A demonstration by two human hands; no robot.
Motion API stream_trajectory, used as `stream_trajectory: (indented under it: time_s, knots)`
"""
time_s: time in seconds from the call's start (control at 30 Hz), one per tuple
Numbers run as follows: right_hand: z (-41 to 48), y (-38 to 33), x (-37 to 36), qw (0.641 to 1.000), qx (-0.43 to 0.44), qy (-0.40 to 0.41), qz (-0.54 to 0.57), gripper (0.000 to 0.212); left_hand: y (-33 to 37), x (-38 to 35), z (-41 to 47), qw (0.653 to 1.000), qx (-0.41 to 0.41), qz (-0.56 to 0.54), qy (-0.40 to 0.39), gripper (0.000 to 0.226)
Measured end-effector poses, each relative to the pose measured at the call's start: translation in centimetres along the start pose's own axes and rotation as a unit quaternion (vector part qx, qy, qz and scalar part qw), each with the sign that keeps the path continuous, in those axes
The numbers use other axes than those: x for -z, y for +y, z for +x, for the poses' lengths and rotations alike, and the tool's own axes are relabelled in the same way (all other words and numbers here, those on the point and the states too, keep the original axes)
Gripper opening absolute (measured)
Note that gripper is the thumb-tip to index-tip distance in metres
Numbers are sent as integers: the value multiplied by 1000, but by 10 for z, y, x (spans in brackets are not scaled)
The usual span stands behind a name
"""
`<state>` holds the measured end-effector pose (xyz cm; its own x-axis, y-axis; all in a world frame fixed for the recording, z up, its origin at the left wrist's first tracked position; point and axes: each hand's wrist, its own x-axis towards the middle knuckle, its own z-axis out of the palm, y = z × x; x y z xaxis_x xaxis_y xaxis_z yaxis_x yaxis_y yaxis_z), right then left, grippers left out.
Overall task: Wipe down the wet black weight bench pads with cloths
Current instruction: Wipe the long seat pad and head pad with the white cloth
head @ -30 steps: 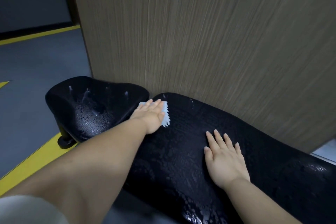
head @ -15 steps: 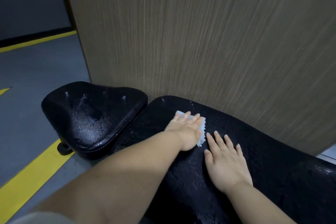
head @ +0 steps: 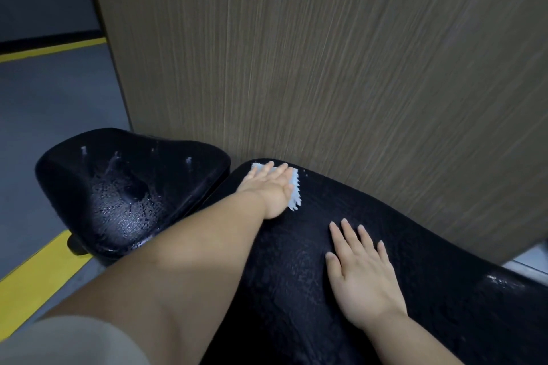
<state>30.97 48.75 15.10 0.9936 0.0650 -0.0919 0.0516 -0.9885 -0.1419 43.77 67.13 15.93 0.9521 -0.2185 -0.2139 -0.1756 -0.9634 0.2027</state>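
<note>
Wood-grain wall panel (head: 326, 68) takes up most of the background, with grey floor (head: 44, 127) off to the left and a yellow stripe (head: 35, 275) painted across it. Right up against the wall are two black pads. The smaller seat pad (head: 118, 187) on the left is covered in water beads and has a little puddle sitting in its dip. The long pad (head: 296, 290) on the right runs from the wall corner down toward the camera, and its surface looks damp and shiny too, with a bright wet patch near its right edge.

The left hand (head: 267, 190) reaches out to the far end of the long pad, close to the wall, and lies flat, fingers straight, pressing down on a pale blue cloth (head: 295, 192). Most of the cloth is under the palm, with only its fuzzy right edge and top corner sticking out. The right hand (head: 361, 272) is nearer the camera, palm down on the middle of the same pad, fingers straight and a bit spread, holding nothing. A light sleeve (head: 59, 341) shows at the bottom left corner.
</note>
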Motion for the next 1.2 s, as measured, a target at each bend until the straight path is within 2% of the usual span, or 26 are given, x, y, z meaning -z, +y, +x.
stream_trajectory:
  time_s: [0.17, 0.3, 0.4, 0.67, 0.8, 0.87, 0.97, 1.07, 1.2]
  knots:
    - [2, 1, 0, 1000, 5, 1, -3, 55, -38, 10, -3, 997, 77, -27, -11, 53]
    - [6, 0, 0, 1000, 7, 1, 0, 55, -44, 6, -11, 996, 85, -16, -6, 53]
    - [8, 1, -1, 1000, 9, 2, -2, 55, -34, 4, -15, 997, 72, -2, -5, 54]
    - [17, -2, 1, 1000, 14, -4, -2, 56, 41, -5, -2, 997, -65, 48, -12, 54]
    - [20, -1, 1, 1000, 11, -4, -1, 57, 56, -5, 16, 994, -95, 56, -9, 53]
    - [22, 0, 0, 1000, 12, -6, -2, 59, 54, -3, 25, 994, -96, 50, -8, 53]
    - [25, 0, 0, 1000, 14, -5, -2, 75, 49, 1, 37, 996, -80, 40, -5, 52]
    - [29, 0, 2, 1000, 12, -10, 1, 59, 40, 6, 45, 998, -57, 38, -3, 52]
    - [35, 0, 4, 1000, 18, -8, 0, 56, 18, 11, 52, 999, -20, 33, 0, 52]
